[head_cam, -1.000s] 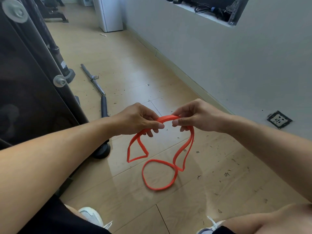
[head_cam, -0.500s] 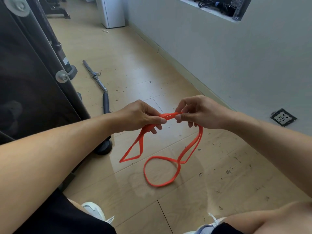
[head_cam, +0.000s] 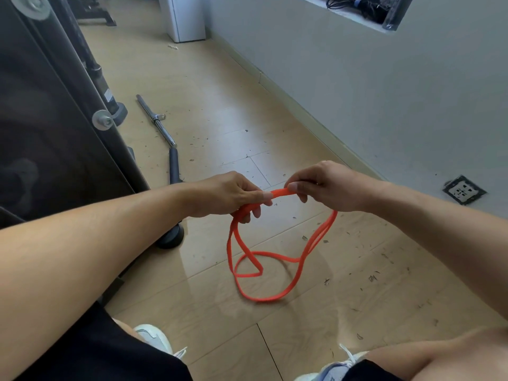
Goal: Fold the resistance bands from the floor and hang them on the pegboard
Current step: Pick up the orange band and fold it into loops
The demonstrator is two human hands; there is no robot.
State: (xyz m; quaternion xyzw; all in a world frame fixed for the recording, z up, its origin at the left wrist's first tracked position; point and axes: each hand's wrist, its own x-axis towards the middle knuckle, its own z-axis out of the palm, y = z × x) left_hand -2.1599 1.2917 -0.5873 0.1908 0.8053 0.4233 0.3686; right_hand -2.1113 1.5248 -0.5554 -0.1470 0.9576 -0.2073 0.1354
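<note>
An orange resistance band (head_cam: 275, 294) hangs in loose, crossing loops from both hands, its lowest loop resting on the wooden floor. My left hand (head_cam: 228, 195) pinches doubled strands of the band between thumb and fingers. My right hand (head_cam: 327, 185) pinches the band's top a short way to the right, and a short arched stretch of band runs between the two hands. No pegboard is in view.
A black exercise machine frame (head_cam: 68, 127) fills the left side, with a round foot (head_cam: 170, 239) on the floor. A chrome bar with a black grip (head_cam: 162, 130) lies on the floor beyond. A grey wall with a socket (head_cam: 464, 189) runs along the right. My white shoes (head_cam: 154, 338) show below.
My hands have drawn slightly apart along the band. The hanging loops have swung and re-crossed, with the left loop now overlapping the bottom loop.
</note>
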